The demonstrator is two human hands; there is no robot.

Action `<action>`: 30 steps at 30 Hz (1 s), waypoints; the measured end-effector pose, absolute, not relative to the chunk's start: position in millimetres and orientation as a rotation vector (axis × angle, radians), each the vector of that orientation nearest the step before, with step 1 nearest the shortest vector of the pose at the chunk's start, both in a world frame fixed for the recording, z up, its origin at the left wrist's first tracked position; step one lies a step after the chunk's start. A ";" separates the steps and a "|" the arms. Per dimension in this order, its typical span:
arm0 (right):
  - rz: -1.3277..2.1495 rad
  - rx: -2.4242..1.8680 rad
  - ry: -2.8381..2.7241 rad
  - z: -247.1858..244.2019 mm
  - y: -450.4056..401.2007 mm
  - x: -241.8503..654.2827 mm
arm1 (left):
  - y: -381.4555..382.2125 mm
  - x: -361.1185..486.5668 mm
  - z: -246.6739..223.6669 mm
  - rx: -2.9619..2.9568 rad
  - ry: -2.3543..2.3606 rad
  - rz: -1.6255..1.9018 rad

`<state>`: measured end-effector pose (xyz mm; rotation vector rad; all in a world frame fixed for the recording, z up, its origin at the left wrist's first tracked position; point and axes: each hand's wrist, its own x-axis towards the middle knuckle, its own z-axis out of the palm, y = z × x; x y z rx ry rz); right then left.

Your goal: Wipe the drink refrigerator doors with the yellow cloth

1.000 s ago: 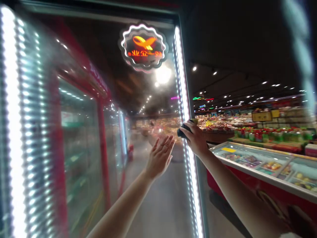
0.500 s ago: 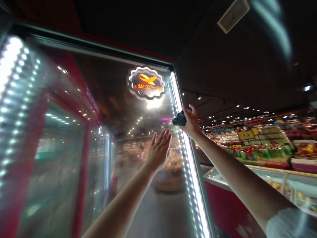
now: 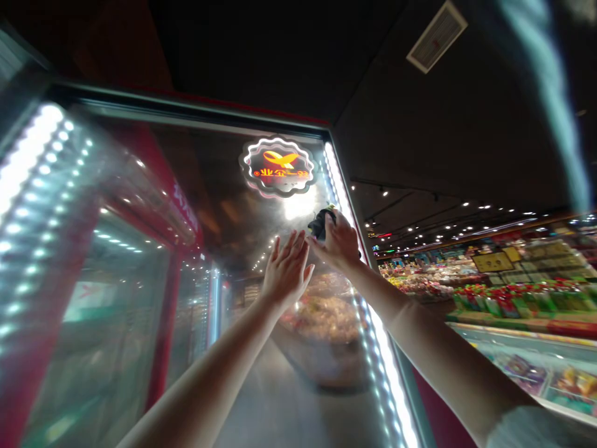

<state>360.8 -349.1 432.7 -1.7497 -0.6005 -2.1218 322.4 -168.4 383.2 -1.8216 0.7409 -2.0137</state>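
"Fingers, left hand [image 3: 285,272]: state?"
"Extended, slightly spread, empty."
"Right hand [image 3: 340,241]?"
"Curled over dark cloth [image 3: 319,223], at glass pane [image 3: 219,180], below lit sign [image 3: 278,167]."
"Progress?"
"Work seemingly under way; done and remaining areas cannot be told apart."
"Farther off?"
"Chest freezer [image 3: 522,335], right; red-and-green goods [image 3: 508,302] beyond."

My right hand [image 3: 341,242] hides part of the dark cloth [image 3: 319,225]. My left hand [image 3: 286,270] faces palm away, so I can't tell whether it touches the glass [image 3: 224,211]. The bottom edge crops my pale right sleeve [image 3: 532,429] (blurred, too). The chest freezer's [image 3: 527,333] contents are smeared.
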 end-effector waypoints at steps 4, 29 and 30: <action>-2.109 -1.717 -0.474 475.0 -351.6 356.3 | -166.8 323.2 392.4 -1.777 0.730 -2.038; -2.108 -1.884 -0.456 479.9 -352.0 351.5 | -167.9 313.0 402.2 -1.941 0.483 -1.963; -2.081 -1.850 -0.424 488.7 -351.7 354.1 | -168.9 313.1 402.3 -1.947 0.479 -1.963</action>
